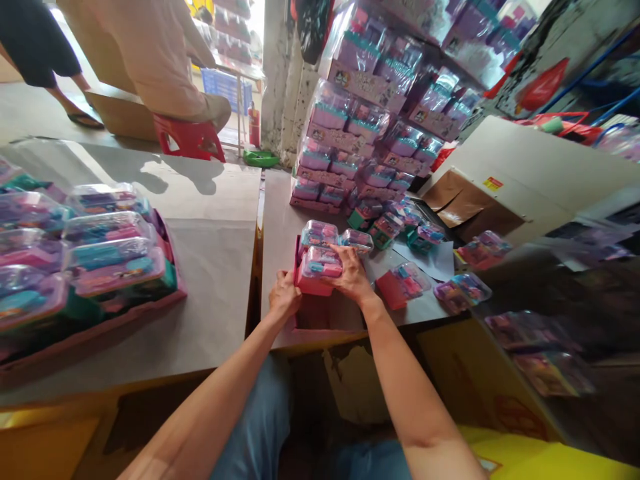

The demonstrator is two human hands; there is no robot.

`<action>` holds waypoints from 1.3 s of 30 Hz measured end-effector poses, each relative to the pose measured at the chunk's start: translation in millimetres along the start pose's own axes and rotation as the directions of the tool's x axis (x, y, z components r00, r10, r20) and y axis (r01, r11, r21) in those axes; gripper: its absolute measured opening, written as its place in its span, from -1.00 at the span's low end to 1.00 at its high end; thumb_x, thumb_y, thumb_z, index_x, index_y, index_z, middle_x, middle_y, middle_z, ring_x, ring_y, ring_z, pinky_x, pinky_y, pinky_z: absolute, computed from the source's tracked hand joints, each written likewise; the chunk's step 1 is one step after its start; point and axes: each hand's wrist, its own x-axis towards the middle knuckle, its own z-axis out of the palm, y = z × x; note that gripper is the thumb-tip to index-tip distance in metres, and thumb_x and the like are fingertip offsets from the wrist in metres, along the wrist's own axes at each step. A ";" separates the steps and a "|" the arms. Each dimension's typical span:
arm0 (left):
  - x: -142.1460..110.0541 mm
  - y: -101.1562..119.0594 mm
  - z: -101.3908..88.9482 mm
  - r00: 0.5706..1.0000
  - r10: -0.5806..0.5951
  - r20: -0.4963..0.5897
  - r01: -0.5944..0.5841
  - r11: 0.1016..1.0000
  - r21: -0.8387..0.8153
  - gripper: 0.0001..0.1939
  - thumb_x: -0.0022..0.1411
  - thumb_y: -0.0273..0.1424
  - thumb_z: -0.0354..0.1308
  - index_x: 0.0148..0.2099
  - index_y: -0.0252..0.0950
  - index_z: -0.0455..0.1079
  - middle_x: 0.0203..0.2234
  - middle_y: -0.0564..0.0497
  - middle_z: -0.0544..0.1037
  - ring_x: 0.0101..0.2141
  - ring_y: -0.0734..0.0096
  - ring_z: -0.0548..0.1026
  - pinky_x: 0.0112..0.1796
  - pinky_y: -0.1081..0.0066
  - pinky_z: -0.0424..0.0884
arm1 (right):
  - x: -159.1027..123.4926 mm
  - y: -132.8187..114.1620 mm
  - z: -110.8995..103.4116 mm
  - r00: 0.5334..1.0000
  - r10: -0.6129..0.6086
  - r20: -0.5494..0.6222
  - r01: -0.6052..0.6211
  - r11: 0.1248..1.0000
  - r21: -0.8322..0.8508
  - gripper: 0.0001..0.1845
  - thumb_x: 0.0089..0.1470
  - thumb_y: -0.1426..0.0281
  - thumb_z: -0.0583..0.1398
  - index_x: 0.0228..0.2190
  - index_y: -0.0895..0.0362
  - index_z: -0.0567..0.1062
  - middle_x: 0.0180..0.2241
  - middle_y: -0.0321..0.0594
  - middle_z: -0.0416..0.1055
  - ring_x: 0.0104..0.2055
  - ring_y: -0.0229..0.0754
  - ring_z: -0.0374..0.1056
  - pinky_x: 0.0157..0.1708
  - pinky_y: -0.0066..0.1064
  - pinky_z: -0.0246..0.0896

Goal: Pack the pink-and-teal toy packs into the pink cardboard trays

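Note:
A shallow pink display tray [330, 319] sits near the front edge of the table, its front part bare. My left hand [285, 293] is closed on the tray's left wall. My right hand [354, 277] grips a pink pack with a clear plastic top [321, 265] from its right side, in the tray's left half. Behind it stands another clear-topped pack [320, 232], and a further one [357, 240] is at the back right. The right fingertips lie over the pink pack's top edge; the palm hides part of its side.
Filled display trays [345, 127] are stacked high behind. Loose packs [405, 283] lie to the right, some along the table edge. A large filled tray [125, 267] stands on the left table, across a narrow gap. A person sits on a red stool [190, 137]; another person's legs show nearby.

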 end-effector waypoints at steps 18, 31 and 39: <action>2.5 -7.9 -3.4 0.993 0.100 0.058 -0.100 0.995 -0.008 -0.54 0.23 -0.50 -0.09 0.17 -0.30 0.27 0.08 -0.21 0.29 -0.04 0.08 0.46 -0.01 0.19 0.41 | -25.9 40.7 63.7 0.977 0.213 -0.014 -0.176 0.840 0.513 -0.09 -0.34 0.17 0.52 0.06 0.16 0.42 0.02 -0.03 0.44 0.04 0.03 0.37 0.10 -0.12 0.30; 12.3 -9.1 -3.5 0.992 0.106 0.073 -0.112 0.990 0.082 -0.54 0.30 -0.35 -0.05 0.21 -0.36 0.25 0.05 -0.25 0.28 0.07 0.01 0.40 0.13 0.15 0.34 | -88.2 75.2 -70.9 0.646 0.405 -0.647 -0.603 0.790 -0.108 0.10 -0.16 -0.03 0.42 0.27 0.17 0.18 0.27 0.23 0.06 0.32 0.35 -0.02 0.23 0.27 -0.01; -11.8 -2.8 -5.7 0.914 0.275 -0.300 -0.309 0.949 -0.070 -0.31 0.26 -0.22 0.05 0.35 -0.46 0.11 0.18 -0.37 0.23 -0.04 0.02 0.48 0.07 0.03 0.44 | -147.8 149.5 -94.2 0.580 0.687 -0.437 -0.423 0.713 0.559 -0.21 -0.16 0.02 0.36 0.02 0.19 0.35 0.04 0.07 0.38 -0.03 0.00 0.42 -0.02 -0.08 0.39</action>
